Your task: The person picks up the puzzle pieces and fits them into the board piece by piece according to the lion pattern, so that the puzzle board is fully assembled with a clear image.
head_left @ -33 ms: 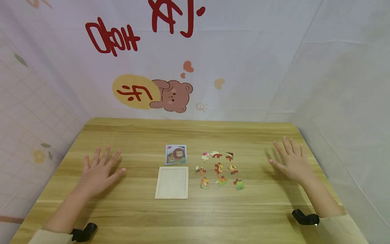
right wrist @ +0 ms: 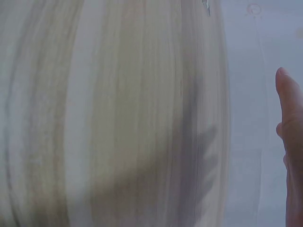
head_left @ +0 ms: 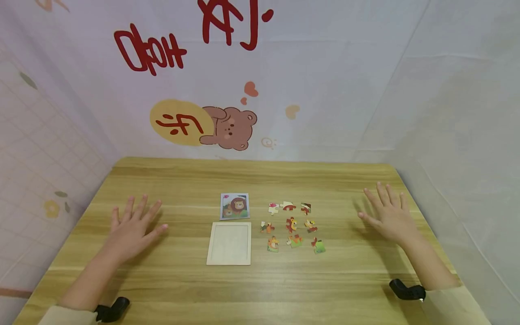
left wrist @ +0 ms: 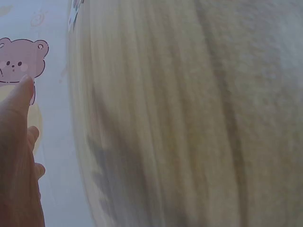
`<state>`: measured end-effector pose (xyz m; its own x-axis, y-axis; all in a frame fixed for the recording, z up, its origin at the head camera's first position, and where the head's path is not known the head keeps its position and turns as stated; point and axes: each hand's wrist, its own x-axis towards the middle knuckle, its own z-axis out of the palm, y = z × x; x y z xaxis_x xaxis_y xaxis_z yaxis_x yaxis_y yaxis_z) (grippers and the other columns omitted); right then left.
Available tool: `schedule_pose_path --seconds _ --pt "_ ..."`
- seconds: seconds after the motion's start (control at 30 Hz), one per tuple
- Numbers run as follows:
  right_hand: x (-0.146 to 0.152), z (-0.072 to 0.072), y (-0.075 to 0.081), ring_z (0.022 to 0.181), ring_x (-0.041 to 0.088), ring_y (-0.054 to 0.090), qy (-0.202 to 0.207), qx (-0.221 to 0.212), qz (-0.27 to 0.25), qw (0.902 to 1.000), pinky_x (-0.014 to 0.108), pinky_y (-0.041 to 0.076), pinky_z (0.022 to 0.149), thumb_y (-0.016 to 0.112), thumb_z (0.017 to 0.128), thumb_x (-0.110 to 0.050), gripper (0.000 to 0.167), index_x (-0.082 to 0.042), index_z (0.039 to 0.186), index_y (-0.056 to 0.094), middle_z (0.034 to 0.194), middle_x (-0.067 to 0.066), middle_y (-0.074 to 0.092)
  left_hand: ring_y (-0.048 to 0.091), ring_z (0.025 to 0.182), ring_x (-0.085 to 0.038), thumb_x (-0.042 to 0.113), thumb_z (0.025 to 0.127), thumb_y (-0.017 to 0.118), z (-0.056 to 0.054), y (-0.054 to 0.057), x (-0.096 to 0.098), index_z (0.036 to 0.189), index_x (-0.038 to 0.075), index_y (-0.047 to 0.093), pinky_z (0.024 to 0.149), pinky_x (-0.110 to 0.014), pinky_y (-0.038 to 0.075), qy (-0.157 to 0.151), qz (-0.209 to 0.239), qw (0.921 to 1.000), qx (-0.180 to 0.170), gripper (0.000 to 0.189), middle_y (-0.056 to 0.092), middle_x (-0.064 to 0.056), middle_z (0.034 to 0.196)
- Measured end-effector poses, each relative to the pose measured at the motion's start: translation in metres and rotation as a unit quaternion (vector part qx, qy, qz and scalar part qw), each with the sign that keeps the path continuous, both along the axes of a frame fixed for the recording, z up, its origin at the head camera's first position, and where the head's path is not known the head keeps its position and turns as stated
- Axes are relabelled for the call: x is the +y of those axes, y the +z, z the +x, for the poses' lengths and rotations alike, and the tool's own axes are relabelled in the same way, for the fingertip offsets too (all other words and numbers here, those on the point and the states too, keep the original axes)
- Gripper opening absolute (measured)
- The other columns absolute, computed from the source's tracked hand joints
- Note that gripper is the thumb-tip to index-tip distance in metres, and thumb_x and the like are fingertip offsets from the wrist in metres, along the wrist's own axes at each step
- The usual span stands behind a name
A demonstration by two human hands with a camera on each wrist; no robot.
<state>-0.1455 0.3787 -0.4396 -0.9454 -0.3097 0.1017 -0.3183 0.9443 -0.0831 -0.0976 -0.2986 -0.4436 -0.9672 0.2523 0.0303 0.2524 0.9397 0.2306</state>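
Puzzle pieces (head_left: 290, 225) unmoved | left hand (head_left: 131, 232), right hand (head_left: 392, 220) likewise (both splayed)

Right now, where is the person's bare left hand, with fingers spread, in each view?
Head view: the bare left hand, lower left.
Left wrist view: left edge, mostly lower half.
Right wrist view: not in it.
Shared landmark: the small pale spiral printed on the white cloth.
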Motion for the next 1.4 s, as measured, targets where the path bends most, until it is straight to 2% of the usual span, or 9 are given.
schedule_pose_path --seconds 0.57,0.8,1.03,1.17,1.4 --pt "-0.015 0.006 0.008 0.142 0.031 -0.016 0.006 0.008 -0.003 0.9999 0.055 -0.017 0.107 0.052 0.093 -0.054 0.083 -0.021 0.156 0.01 0.158 0.018 -0.007 -0.02 0.139 -0.038 0.053 0.095 0.049 0.0 0.007 0.009 0.156 0.022 0.01 0.099 -0.06 -0.024 0.001 0.001 1.0 0.008 0.078 -0.001 -0.022 0.157" --pt "-0.031 0.011 0.011 0.143 0.036 -0.007 0.02 0.037 -0.019 0.9989 0.057 -0.011 0.109 0.06 0.091 -0.048 0.082 -0.016 0.154 0.02 0.157 0.022 0.004 -0.019 0.14 -0.034 0.053 0.093 0.053 0.002 0.006 0.022 0.156 0.021 0.015 0.102 -0.061 -0.02 -0.007 0.02 0.9993 0.029 0.079 0.006 -0.025 0.156" --pt "-0.053 0.012 0.01 0.143 0.036 0.005 0.032 0.066 -0.038 0.9966 0.054 -0.003 0.112 0.064 0.088 -0.047 0.079 -0.014 0.151 0.03 0.155 0.021 0.016 -0.013 0.142 -0.036 0.048 0.092 0.058 0.003 -0.005 0.04 0.155 0.019 0.019 0.105 -0.063 -0.013 -0.026 0.059 0.9964 0.055 0.08 0.011 -0.024 0.156" --pt "-0.068 0.009 0.006 0.142 0.037 0.013 0.045 0.085 -0.063 0.9934 0.054 0.004 0.112 0.068 0.085 -0.043 0.078 -0.013 0.148 0.035 0.154 0.019 0.022 -0.008 0.143 -0.038 0.046 0.09 0.061 0.002 -0.011 0.05 0.154 0.017 0.022 0.106 -0.062 -0.009 -0.036 0.091 0.9936 0.056 0.08 0.014 -0.024 0.155" --pt "-0.096 0.003 -0.005 0.132 0.04 0.03 0.085 0.115 -0.122 0.9822 0.06 0.018 0.106 0.071 0.083 -0.041 0.07 -0.009 0.141 0.046 0.144 0.02 0.038 0.005 0.142 -0.04 0.043 0.085 0.069 0.002 -0.025 0.066 0.15 0.011 0.032 0.106 -0.066 0.006 -0.058 0.149 0.9861 0.046 0.081 0.023 -0.021 0.153"
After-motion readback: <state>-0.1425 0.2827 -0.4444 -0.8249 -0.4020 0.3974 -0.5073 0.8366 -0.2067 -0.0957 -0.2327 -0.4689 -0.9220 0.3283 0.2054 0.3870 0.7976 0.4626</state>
